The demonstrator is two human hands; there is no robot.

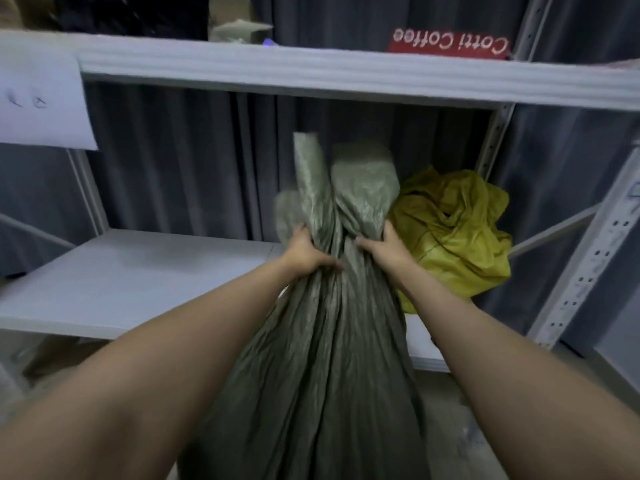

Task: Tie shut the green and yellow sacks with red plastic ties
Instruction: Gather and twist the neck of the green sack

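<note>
A tall green woven sack (322, 358) stands in front of me, its neck gathered into a bunch. My left hand (304, 252) grips the left side of that neck and my right hand (382, 249) grips the right side; loose flaps of the mouth stick up above both. A crumpled yellow sack (453, 237) lies on the white shelf just right of the green one, its mouth open and slack. No red tie shows anywhere.
The white shelf board (138, 278) stretches left of the sacks. An upper shelf beam (311, 74) crosses overhead with a red coffee box (450, 45) on it. A perforated metal upright (585, 265) stands at right, grey curtains behind, and a paper sheet (41, 102) hangs at left.
</note>
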